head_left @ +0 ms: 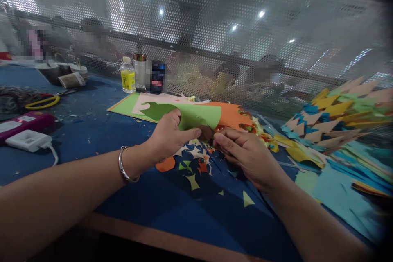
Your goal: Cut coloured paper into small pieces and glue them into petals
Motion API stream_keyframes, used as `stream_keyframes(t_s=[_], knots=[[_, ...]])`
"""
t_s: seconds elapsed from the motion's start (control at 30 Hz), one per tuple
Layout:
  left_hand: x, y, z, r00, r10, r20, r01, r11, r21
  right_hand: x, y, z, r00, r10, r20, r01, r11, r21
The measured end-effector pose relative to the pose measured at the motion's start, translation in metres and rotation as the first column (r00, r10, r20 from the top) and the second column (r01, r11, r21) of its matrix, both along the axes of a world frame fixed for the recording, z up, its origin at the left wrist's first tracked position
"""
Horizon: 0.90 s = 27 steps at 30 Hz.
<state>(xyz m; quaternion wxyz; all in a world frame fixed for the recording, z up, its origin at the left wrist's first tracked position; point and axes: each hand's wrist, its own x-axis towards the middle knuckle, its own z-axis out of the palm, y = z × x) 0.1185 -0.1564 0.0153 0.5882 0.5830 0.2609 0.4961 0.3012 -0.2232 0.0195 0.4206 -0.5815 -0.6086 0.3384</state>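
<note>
A curled sheet of green paper (199, 115) with a cut, wavy edge is in my left hand (167, 135), its fingers behind the sheet and its thumb stretched along the lower side. My right hand (238, 149) is closed in a pinch just to the right. Between the two hands lies a small dark brown piece (206, 132), too blurred to name; whether the right fingers grip it is unclear. Behind the green sheet are orange paper (230, 114) with a jagged edge and pale pink paper (144, 101). Cut paper scraps (193, 182) lie scattered below the hands.
Spiky stacks of folded coloured paper (334, 110) and blue sheets (337, 188) fill the right side. At the back stand a yellow-labelled bottle (127, 75) and a jar (140, 71). Yellow-handled scissors (43, 102) and a white adapter (29, 141) lie left. Perforated metal mesh (199, 20) rises behind.
</note>
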Motion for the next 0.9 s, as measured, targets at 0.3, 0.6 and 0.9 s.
stream_keyframes(t_s=[0.3,0.6,0.9], knots=[[-0.0025,0.0046,0.0027,0.993,-0.075,-0.095,0.087,0.988,0.131,0.0025,-0.0006,0.0043,0.994,0.033,0.099,-0.036,0.999,0.032],[-0.0069,0.0081,0.0031,0.976,0.018,-0.217,0.045,0.959,0.279,0.0031,0.0001,0.0049,0.988,0.052,0.148,-0.061,0.996,0.060],[-0.0058,0.0063,0.0064,0.978,0.048,-0.202,0.022,0.943,0.331,0.0036,0.0011,0.0083,0.969,0.064,0.240,-0.076,0.996,0.042]])
